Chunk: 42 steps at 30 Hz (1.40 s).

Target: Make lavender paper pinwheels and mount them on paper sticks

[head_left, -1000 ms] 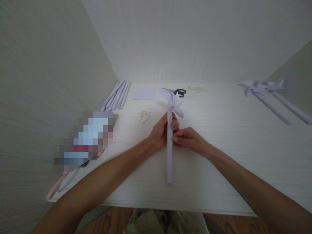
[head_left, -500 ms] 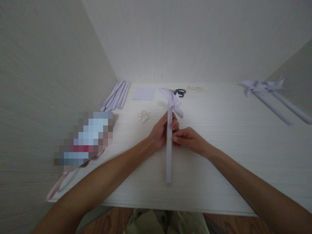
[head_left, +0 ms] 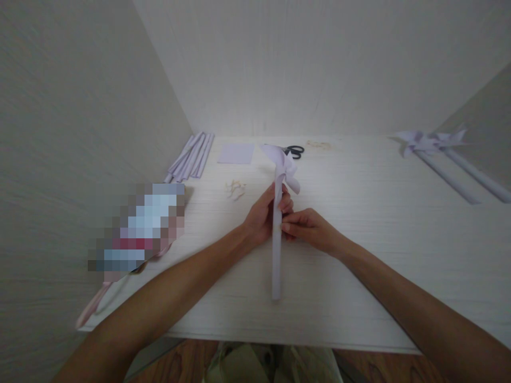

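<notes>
Paper stick shifts slightly left — likely adjustment; left hand grips it, right hand touches its right edge, hold unclear.

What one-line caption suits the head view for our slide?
Left hand holds a paper pinwheel, the right hand at its stick.

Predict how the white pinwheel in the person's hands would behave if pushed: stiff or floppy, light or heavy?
The pinwheel is probably light, since it looks made of paper. Its tubular stick seems fairly stiff, running straight past the left hand; the thin, curled blades would likely bend easily.
</notes>
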Motion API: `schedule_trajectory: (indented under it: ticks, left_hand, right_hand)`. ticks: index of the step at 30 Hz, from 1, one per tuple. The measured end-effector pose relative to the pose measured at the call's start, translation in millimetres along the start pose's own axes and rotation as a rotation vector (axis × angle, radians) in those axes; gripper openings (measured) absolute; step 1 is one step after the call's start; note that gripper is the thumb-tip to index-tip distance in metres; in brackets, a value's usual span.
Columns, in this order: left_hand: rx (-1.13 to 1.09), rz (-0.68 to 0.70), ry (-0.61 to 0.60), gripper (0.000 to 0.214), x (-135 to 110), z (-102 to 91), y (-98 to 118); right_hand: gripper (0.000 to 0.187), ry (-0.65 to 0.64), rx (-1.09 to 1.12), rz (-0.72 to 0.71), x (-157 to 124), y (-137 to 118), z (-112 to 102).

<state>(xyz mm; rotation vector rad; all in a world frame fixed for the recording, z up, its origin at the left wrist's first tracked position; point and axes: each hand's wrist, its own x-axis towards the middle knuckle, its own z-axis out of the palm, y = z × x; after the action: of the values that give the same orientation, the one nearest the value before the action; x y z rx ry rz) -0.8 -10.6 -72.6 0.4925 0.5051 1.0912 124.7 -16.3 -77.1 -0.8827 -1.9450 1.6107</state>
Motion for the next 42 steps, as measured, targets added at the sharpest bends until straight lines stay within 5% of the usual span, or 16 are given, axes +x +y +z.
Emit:
schedule_trajectory:
  ticks: [9,21,42]
  left_hand:
    - [-0.062,0.017,-0.094,0.021,1.2,-3.1,-1.4]
    - [-0.050,-0.015,-0.007,0.024,-0.2,0.0,-0.2]
    - [-0.041,0.017,-0.050,0.019,0.8,-2.0,-0.8]
  right_hand:
    - [0.033,-0.005,0.012,0.008,-0.2,-1.0,0.2]
    - [0.033,-0.015,0.027,0.009,0.2,-1.1,0.6]
    - [0.026,-0.069,0.099,0.023,-0.6,0.9,0.2]
